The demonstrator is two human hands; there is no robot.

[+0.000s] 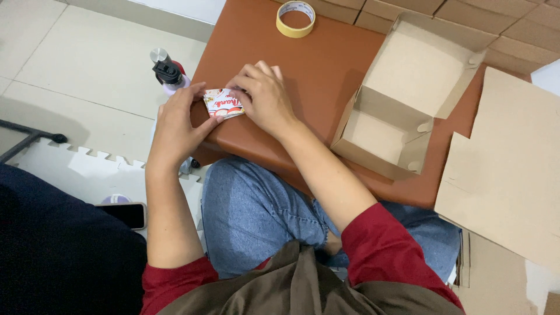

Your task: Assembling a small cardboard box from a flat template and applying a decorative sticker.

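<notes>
1. Brown leatherette stool top (315, 64) serving as the work surface, just ahead of the knees in blue jeans (256, 216).
2. Lying near the stool's front-left corner: small printed card (224, 103), white with red and pink artwork, flat on the surface and slightly turned.
3. Left hand (178, 119) at the card's left edge, thumb and forefinger pinching that edge lightly, wrist hanging off the side of the stool.
4. Right hand (262, 96) arched over the card's right part, fingertips pressing down on it, fingers curled but not clenched; how much of the card sits beneath the palm cannot be told.
5. Both hands meeting over the card, nearly touching each other.
6. To the right on the stool: open cardboard box (408, 93), plain kraft brown, lid flap thrown back, well apart from the hands.
7. Further right: flat sheet of cardboard (507, 175), leaning partly over the stool's edge.
8. At the far edge of the stool: roll of yellowish tape (295, 18), lying flat, well apart from the card.
9. On the tiled floor to the left, just beside the stool: pale lilac bottle with a black cap (168, 71).
10. Lower left, on the white foam mat (99, 169): dark smartphone (125, 214), face up, beside a dark cloth mass.
11. Red sleeves (385, 245) pushed up both forearms, olive-brown apron below.
</notes>
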